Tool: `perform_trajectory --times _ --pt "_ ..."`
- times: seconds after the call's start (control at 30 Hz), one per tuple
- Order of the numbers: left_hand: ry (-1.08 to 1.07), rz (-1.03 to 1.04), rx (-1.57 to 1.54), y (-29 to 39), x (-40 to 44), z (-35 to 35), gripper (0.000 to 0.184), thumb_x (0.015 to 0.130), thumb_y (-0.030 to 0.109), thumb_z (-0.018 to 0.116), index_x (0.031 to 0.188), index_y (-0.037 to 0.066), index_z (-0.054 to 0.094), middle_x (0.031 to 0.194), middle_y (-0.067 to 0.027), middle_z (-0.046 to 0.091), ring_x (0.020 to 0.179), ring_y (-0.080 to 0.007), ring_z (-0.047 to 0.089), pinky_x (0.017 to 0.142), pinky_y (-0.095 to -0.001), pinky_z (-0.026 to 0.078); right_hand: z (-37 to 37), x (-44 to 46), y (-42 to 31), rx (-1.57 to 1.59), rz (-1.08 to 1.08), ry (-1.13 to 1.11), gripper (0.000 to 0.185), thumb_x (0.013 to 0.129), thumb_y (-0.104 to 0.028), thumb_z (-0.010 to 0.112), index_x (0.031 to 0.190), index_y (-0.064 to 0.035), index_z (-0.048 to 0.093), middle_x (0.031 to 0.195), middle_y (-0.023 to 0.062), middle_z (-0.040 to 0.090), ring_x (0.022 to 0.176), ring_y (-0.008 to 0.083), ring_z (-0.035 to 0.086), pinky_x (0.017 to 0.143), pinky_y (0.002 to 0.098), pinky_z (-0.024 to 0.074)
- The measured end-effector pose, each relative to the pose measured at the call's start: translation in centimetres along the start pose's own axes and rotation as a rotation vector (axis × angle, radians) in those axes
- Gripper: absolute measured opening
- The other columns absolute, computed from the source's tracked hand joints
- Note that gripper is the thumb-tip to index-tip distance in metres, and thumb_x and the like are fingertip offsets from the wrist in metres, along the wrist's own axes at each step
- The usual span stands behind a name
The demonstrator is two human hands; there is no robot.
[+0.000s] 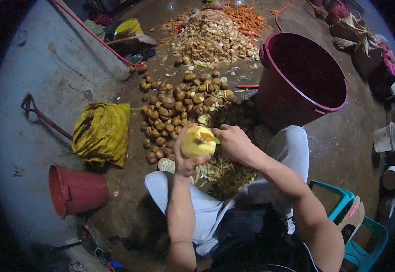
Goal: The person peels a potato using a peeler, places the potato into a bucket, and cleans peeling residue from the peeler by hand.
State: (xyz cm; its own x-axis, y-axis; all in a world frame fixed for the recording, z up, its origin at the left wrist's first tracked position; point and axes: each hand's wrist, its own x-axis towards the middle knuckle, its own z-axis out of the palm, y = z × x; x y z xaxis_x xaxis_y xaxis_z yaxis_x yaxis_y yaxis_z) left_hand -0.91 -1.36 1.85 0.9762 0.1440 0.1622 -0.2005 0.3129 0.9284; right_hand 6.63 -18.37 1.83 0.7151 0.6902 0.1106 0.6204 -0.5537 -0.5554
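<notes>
My left hand (185, 159) is wrapped around a large, mostly peeled yellow potato (193, 146), with a patch of brown skin left on its upper right side. Close against that side, my right hand (234, 142) is closed on a small green peeler (217, 141); the fingers hide most of it. Beyond my hands, several unpeeled brown potatoes (165, 109) lie in a heap on the floor. Below them, between my legs, is a pile of potato peelings (229, 177).
A large maroon tub (279, 90) stands front right. At left are a red bucket (84, 188), a yellow sack (102, 133) and a long-handled tool (48, 119). Pale peelings (215, 38) and orange peelings (245, 20) form a far heap. A teal stool (369, 240) is beside me.
</notes>
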Motion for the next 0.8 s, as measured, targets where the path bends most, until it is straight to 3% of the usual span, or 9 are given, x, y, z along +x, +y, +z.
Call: perform_trajectory --times 0.23,0.33,0.4,0.43,0.8 --pt "0.096 0.037 0.169 0.5 0.3 -0.2 0.089 0.052 0.017 0.082 0.131 -0.001 0.045 0.112 -0.0099 0.059 0.103 -0.0212 0.061 0.092 -0.0336 0.050 0.1 -0.2 0.7 0.105 -0.020 -0.082 0.042 0.076 -0.003 0.056 0.117 -0.0100 0.061 0.087 0.0225 0.065 0.084 0.0432 0.065 0.076 0.0491 0.0539" --pt "0.001 0.061 0.020 0.6 0.7 -1.6 0.090 0.051 0.017 0.082 0.131 -0.001 0.045 0.111 -0.0098 0.060 0.103 -0.0209 0.061 0.092 -0.0338 0.050 -1.7 -0.9 0.8 0.224 -0.103 -0.289 0.031 0.078 -0.008 0.065 0.110 -0.0074 0.065 0.085 0.0191 0.067 0.086 0.0380 0.066 0.078 0.0435 0.0532" --pt "-0.061 -0.009 0.083 1.3 0.5 -2.1 0.091 0.050 0.017 0.083 0.130 -0.001 0.045 0.112 -0.0113 0.061 0.104 -0.0212 0.061 0.092 -0.0343 0.049 -3.7 -0.7 0.2 0.625 -0.330 -0.420 0.036 0.071 -0.023 0.084 0.098 -0.0035 0.069 0.089 0.0109 0.071 0.082 0.0228 0.067 0.073 0.0339 0.0516" --pt "-0.117 -0.038 0.053 1.3 0.3 -2.0 0.092 0.049 0.017 0.083 0.130 -0.001 0.045 0.113 -0.0122 0.061 0.104 -0.0215 0.061 0.093 -0.0343 0.049 -3.0 -0.7 0.6 0.701 -0.301 -0.488 0.039 0.070 -0.027 0.086 0.098 -0.0041 0.070 0.086 0.0080 0.071 0.079 0.0173 0.065 0.074 0.0321 0.0506" --pt "-0.241 -0.071 -0.094 0.3 -0.3 -2.1 0.092 0.050 0.008 0.083 0.131 0.000 0.042 0.118 -0.0169 0.061 0.108 -0.0245 0.060 0.095 -0.0359 0.048 -3.5 -0.7 -0.7 0.743 -0.205 -0.679 0.040 0.068 -0.029 0.087 0.097 -0.0061 0.072 0.088 0.0069 0.071 0.084 0.0175 0.065 0.078 0.0325 0.0496"
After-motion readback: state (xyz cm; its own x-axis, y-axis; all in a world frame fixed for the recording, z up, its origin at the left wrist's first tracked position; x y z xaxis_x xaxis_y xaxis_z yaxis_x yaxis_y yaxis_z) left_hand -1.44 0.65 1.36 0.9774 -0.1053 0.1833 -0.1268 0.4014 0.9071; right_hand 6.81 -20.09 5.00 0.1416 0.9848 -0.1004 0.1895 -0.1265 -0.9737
